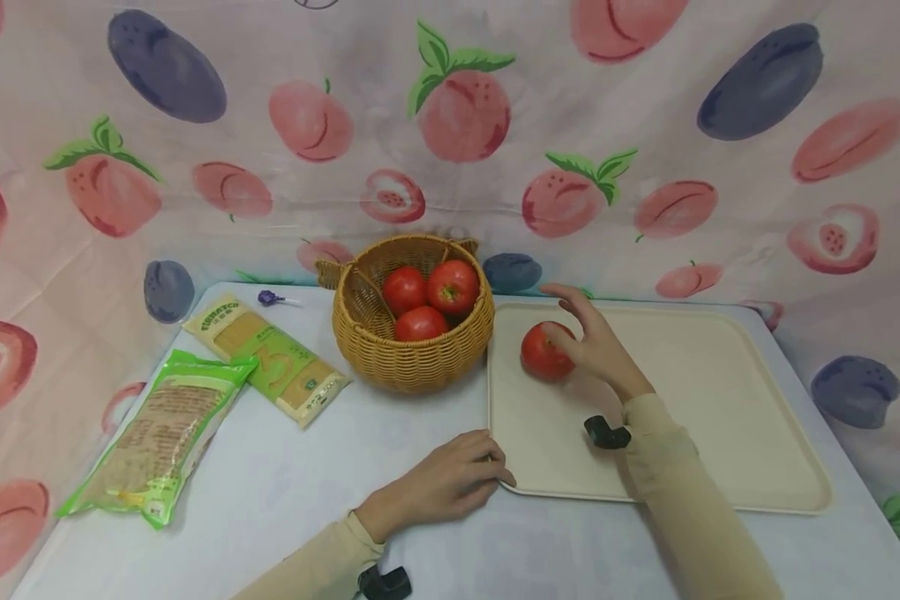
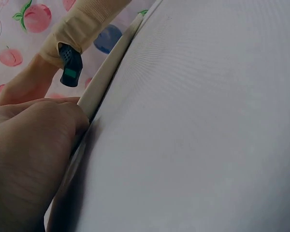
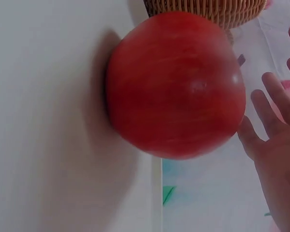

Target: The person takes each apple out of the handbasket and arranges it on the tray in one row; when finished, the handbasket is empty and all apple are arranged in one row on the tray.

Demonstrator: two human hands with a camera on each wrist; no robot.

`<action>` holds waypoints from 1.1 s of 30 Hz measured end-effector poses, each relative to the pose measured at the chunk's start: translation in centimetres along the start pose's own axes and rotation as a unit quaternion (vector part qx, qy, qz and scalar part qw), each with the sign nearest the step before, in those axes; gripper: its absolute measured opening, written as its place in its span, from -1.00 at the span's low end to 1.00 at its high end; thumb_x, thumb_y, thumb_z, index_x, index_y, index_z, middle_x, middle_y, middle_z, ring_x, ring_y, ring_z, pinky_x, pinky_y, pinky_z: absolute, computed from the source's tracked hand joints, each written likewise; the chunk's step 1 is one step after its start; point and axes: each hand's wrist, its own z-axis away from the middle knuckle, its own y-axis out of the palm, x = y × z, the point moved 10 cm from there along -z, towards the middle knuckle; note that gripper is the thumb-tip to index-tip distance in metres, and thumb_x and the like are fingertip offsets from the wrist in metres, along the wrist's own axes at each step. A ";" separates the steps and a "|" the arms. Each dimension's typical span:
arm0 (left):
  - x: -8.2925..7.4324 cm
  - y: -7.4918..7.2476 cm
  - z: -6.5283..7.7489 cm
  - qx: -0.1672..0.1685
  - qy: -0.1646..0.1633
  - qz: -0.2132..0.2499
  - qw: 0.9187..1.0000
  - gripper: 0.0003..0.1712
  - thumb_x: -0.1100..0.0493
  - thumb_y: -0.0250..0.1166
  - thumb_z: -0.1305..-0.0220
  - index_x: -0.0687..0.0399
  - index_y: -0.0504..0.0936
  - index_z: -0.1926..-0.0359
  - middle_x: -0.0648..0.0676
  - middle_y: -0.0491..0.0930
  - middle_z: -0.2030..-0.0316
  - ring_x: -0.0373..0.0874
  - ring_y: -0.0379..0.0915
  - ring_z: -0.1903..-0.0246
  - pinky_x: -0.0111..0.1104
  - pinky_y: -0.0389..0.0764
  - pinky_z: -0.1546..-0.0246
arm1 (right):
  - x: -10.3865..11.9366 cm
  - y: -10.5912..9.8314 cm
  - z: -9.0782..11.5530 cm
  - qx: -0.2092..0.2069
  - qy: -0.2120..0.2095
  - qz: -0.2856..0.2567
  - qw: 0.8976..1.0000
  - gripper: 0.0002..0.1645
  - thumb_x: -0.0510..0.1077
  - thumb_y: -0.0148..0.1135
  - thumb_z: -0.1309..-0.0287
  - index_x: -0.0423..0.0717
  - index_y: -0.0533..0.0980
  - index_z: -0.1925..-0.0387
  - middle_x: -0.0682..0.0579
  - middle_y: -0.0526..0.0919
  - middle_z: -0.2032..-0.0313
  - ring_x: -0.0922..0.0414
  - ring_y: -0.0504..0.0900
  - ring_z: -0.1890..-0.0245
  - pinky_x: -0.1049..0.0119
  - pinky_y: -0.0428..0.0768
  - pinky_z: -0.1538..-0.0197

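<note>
A red apple (image 1: pixel 546 352) rests on the left part of a beige tray (image 1: pixel 690 408). Just above it and to its right is my right hand (image 1: pixel 596 343), fingers spread apart. In the right wrist view the apple (image 3: pixel 176 87) fills the middle, and the hand (image 3: pixel 280 145) stands beside it with straight fingers, not wrapped round it; whether the thumb tip touches is unclear. My left hand (image 1: pixel 446 479) grips the tray's near left corner. The left wrist view has that hand (image 2: pixel 34 150) at the tray rim (image 2: pixel 106 77), its fingertips partly hidden.
Left of the tray stands a wicker basket (image 1: pixel 412 362) with three red apples (image 1: pixel 453 287) inside. Farther left lie a yellow-green noodle packet (image 1: pixel 270 354), a green-edged clear food bag (image 1: pixel 161 437) and a purple-wrapped lollipop (image 1: pixel 270 297). A fruit-print cloth (image 1: pixel 390 75) hangs behind.
</note>
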 end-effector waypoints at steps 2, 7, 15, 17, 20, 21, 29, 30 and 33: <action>0.0 0.0 0.1 -0.001 -0.004 0.002 1.000 -0.78 0.20 0.13 -0.13 -0.18 0.58 0.22 -0.17 0.43 0.27 -0.32 0.30 0.08 -0.31 0.22 -0.27 | 0.2 0.1 -0.2 0.002 -0.001 0.008 1.000 -0.40 -0.26 0.10 -0.10 -0.09 0.20 -0.20 0.00 0.22 -0.21 0.05 0.14 -0.27 -0.01 0.13 -0.32; 0.3 0.6 0.2 0.005 -0.015 0.008 1.000 -0.78 0.18 0.11 -0.15 -0.20 0.58 0.20 -0.18 0.43 0.24 -0.34 0.29 0.06 -0.32 0.17 -0.29 | 1.0 0.6 -0.9 0.017 -0.016 0.033 0.999 -0.44 -0.23 0.09 -0.12 -0.07 0.24 -0.18 0.01 0.27 -0.17 0.03 0.19 -0.23 -0.01 0.18 -0.29; 0.4 0.7 0.2 0.008 -0.016 0.008 1.000 -0.77 0.17 0.10 -0.16 -0.21 0.58 0.19 -0.18 0.43 0.24 -0.34 0.29 0.06 -0.35 0.17 -0.29 | 1.2 2.0 -2.3 0.029 0.000 0.044 0.999 -0.49 -0.19 0.08 -0.14 0.02 0.27 -0.15 0.04 0.30 -0.14 0.07 0.20 -0.21 0.00 0.23 -0.27; 0.4 0.7 0.2 0.007 -0.018 0.008 1.000 -0.77 0.17 0.10 -0.16 -0.21 0.58 0.19 -0.18 0.42 0.24 -0.34 0.28 0.05 -0.38 0.17 -0.28 | 1.8 2.2 -2.7 0.023 -0.022 0.046 0.998 -0.51 -0.24 0.08 -0.13 -0.04 0.30 -0.13 -0.01 0.32 -0.12 0.09 0.23 -0.19 0.03 0.24 -0.27; 0.4 0.7 0.2 0.008 -0.022 0.010 1.000 -0.77 0.17 0.09 -0.16 -0.22 0.58 0.20 -0.19 0.42 0.23 -0.35 0.28 0.05 -0.39 0.16 -0.28 | 2.8 2.3 -3.2 0.014 -0.057 0.054 0.997 -0.55 -0.29 0.07 -0.11 -0.12 0.33 -0.08 -0.07 0.35 -0.08 0.07 0.27 -0.15 0.07 0.27 -0.24; 0.4 0.7 0.2 0.008 -0.023 0.010 1.000 -0.77 0.17 0.09 -0.16 -0.22 0.58 0.20 -0.19 0.42 0.23 -0.35 0.28 0.04 -0.39 0.16 -0.28 | 3.1 2.3 -3.2 0.011 -0.066 0.057 0.996 -0.56 -0.31 0.07 -0.11 -0.13 0.33 -0.07 -0.08 0.36 -0.08 0.07 0.28 -0.15 0.08 0.29 -0.23; 0.3 0.5 0.3 0.011 -0.018 0.008 1.000 -0.77 0.17 0.10 -0.15 -0.20 0.58 0.19 -0.17 0.43 0.24 -0.33 0.29 0.05 -0.37 0.18 -0.27 | 3.8 2.9 -3.6 0.013 -0.086 0.061 0.994 -0.57 -0.33 0.06 -0.11 -0.17 0.34 -0.06 -0.06 0.38 -0.04 0.09 0.32 -0.12 0.12 0.34 -0.20; 0.2 0.4 0.2 0.011 -0.016 0.006 1.000 -0.77 0.18 0.10 -0.15 -0.20 0.58 0.19 -0.17 0.43 0.24 -0.32 0.29 0.05 -0.37 0.19 -0.27 | 3.7 3.0 -3.7 0.012 -0.087 0.059 0.994 -0.57 -0.34 0.06 -0.11 -0.18 0.34 -0.06 -0.06 0.38 -0.04 0.08 0.32 -0.12 0.12 0.34 -0.20; 0.3 0.3 0.1 0.014 -0.013 0.000 1.000 -0.77 0.18 0.10 -0.15 -0.19 0.57 0.19 -0.16 0.43 0.24 -0.32 0.30 0.05 -0.37 0.18 -0.28 | 3.0 3.0 -4.1 0.005 -0.093 0.061 0.994 -0.56 -0.31 0.07 -0.11 -0.11 0.34 -0.07 -0.02 0.38 -0.05 0.07 0.33 -0.12 0.12 0.34 -0.20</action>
